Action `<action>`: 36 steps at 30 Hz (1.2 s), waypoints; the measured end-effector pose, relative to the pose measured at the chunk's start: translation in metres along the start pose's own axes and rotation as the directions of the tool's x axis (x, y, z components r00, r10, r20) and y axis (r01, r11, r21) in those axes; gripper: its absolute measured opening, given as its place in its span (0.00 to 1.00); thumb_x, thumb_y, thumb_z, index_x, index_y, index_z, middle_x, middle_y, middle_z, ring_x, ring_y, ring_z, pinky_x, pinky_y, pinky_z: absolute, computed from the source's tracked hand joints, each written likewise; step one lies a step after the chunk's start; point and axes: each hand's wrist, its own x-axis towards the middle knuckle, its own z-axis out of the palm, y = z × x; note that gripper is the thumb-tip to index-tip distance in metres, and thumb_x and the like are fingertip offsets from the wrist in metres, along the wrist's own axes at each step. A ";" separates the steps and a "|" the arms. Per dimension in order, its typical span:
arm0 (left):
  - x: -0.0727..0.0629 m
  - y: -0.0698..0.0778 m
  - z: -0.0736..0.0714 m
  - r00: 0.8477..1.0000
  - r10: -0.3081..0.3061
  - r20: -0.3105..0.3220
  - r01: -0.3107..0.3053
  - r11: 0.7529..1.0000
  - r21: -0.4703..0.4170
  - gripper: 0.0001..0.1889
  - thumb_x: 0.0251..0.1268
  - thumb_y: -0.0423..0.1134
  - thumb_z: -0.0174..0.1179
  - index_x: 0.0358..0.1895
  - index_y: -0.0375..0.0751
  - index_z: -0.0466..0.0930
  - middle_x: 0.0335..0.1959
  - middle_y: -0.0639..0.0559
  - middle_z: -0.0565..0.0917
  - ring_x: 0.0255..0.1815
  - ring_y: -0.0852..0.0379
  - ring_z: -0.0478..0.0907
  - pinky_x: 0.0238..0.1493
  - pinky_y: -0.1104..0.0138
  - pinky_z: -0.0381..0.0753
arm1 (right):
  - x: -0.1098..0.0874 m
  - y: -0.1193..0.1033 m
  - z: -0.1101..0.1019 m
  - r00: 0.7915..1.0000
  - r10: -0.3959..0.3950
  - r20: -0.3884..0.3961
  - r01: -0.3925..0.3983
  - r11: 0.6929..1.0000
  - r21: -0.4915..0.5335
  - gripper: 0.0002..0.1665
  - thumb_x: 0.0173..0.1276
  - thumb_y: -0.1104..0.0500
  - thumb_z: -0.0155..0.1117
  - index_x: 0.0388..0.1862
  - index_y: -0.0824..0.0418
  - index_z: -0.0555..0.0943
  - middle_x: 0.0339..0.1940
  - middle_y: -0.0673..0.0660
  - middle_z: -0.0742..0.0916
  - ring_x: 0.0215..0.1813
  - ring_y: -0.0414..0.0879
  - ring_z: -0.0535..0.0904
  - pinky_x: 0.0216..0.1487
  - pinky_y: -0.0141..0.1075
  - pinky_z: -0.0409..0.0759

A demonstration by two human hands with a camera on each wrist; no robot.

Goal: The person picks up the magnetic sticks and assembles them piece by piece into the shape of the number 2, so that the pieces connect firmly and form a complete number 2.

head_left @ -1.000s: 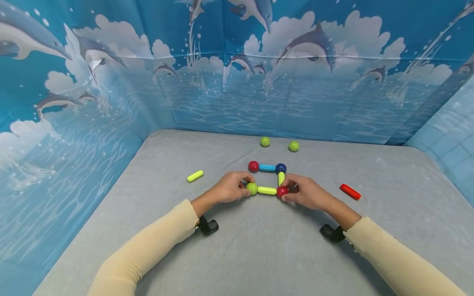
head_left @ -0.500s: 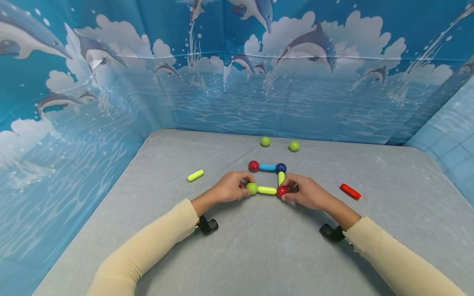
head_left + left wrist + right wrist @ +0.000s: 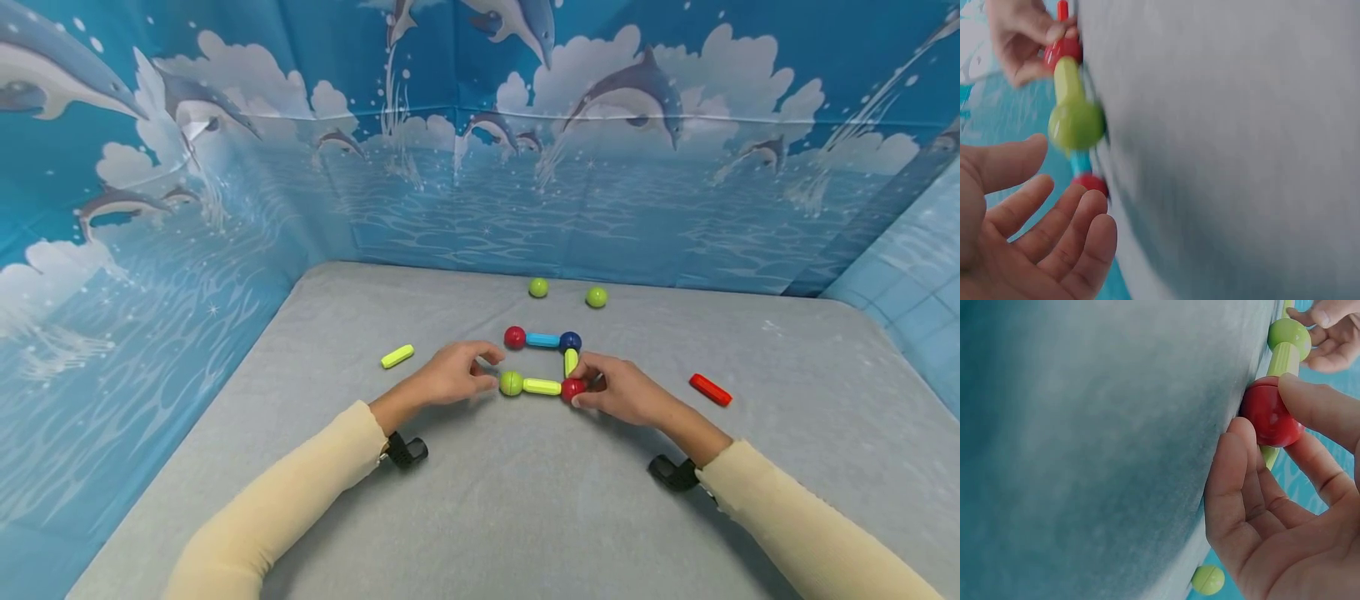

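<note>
A chain of balls and sticks lies on the grey cloth, shaped like a square with its left side open. Its near left end is a green ball (image 3: 512, 383), joined by a yellow-green stick (image 3: 542, 387) to a red ball (image 3: 573, 390). From there another yellow-green stick (image 3: 571, 362) leads back to a dark blue ball (image 3: 570, 342), then a light blue stick (image 3: 542, 340) and a second red ball (image 3: 514, 337). My right hand (image 3: 621, 390) pinches the near red ball between thumb and fingers. Just left of the green ball, my left hand (image 3: 456, 373) is apart from it, fingers spread.
Two loose green balls, one left (image 3: 538, 287) and one right (image 3: 597, 297), sit near the back edge. A loose yellow-green stick (image 3: 397, 357) lies at left, a red stick (image 3: 710, 390) at right. A dolphin-printed curtain (image 3: 480, 192) encloses the back and sides.
My left hand has let go of the green ball and drawn slightly left, its fingers parting. The right hand keeps its grip on the red ball, and the chain stays in place.
</note>
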 end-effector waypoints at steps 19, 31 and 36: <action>-0.032 -0.078 -0.094 0.985 -0.148 -0.087 0.165 0.954 0.249 0.14 0.72 0.35 0.55 0.55 0.35 0.82 0.53 0.37 0.84 0.56 0.41 0.80 0.56 0.50 0.78 | -0.003 -0.001 -0.003 1.000 -0.005 0.001 0.005 1.000 0.009 0.12 0.65 0.59 0.70 0.44 0.57 0.77 0.46 0.60 0.85 0.43 0.48 0.80 0.37 0.35 0.80; -0.026 -0.088 -0.092 0.966 -0.250 0.057 0.237 0.955 0.177 0.15 0.70 0.35 0.57 0.57 0.41 0.83 0.51 0.40 0.84 0.47 0.49 0.80 0.43 0.63 0.79 | -0.001 0.000 -0.001 1.000 -0.006 0.010 0.006 1.000 0.024 0.12 0.65 0.60 0.70 0.44 0.57 0.77 0.45 0.60 0.85 0.42 0.48 0.79 0.36 0.36 0.80; -0.027 -0.087 -0.094 0.966 -0.250 0.064 0.232 0.950 0.207 0.17 0.71 0.36 0.55 0.59 0.42 0.82 0.56 0.39 0.83 0.52 0.47 0.80 0.48 0.60 0.80 | -0.001 0.000 -0.001 1.000 0.000 0.011 0.000 1.000 0.027 0.12 0.66 0.60 0.69 0.44 0.57 0.77 0.46 0.60 0.84 0.42 0.48 0.80 0.36 0.36 0.80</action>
